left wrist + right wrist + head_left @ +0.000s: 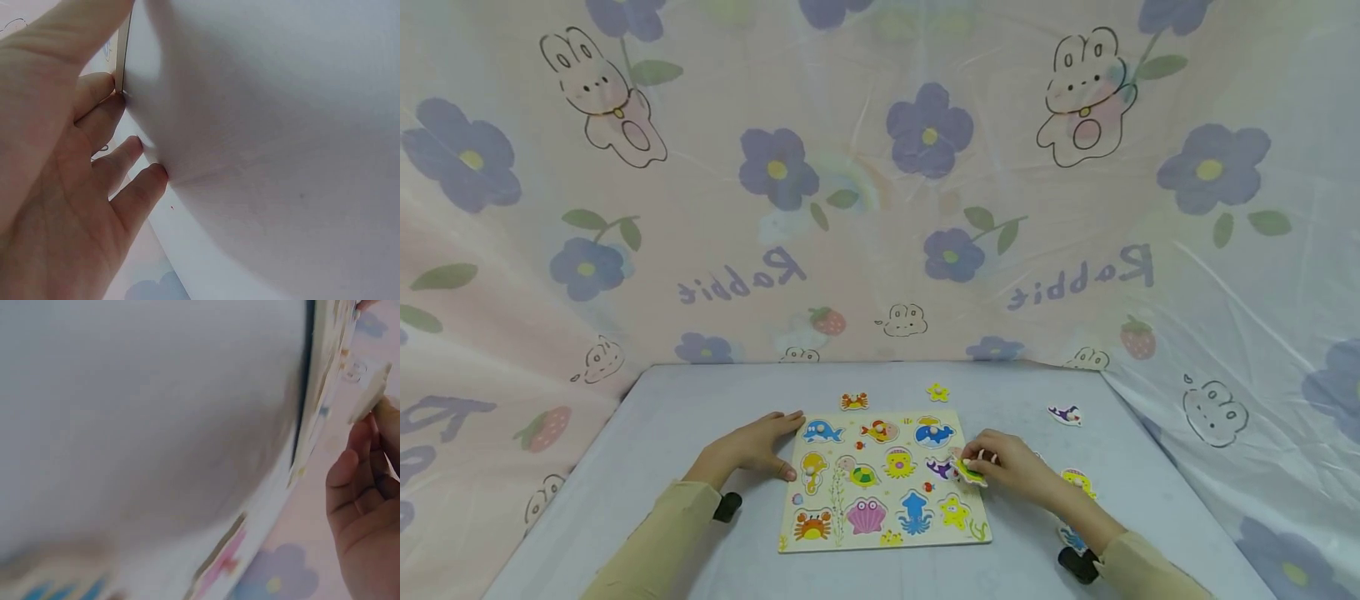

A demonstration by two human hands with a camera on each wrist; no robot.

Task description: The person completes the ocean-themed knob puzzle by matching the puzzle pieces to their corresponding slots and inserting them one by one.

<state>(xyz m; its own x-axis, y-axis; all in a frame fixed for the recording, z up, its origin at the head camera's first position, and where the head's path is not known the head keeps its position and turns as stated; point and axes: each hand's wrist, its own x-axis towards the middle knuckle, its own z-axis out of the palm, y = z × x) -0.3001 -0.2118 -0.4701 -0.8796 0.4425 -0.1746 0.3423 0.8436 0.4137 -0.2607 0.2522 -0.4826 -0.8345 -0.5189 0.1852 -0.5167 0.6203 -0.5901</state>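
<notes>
A wooden sea-animal puzzle board (887, 532) lies flat on the table with colourful pictures on its face. My left hand (762, 446) rests at its left edge, fingers spread, fingertips at the upper corner and thumb along the side. In the left wrist view the fingers (100, 122) meet the board's rim. My right hand (1018, 467) pinches a green and yellow puzzle piece (972, 473) over the board's right side, beside the purple picture. In the right wrist view this thin piece (372, 394) stands tilted between thumb and fingers, above the board.
Beyond the board lie a crab piece (853, 402) and a yellow star piece (937, 392). A purple piece (1066, 415) sits at the far right. Near the right forearm are a yellow piece (1077, 481) and a blue one (1072, 540). A patterned curtain (865, 192) hangs behind the table.
</notes>
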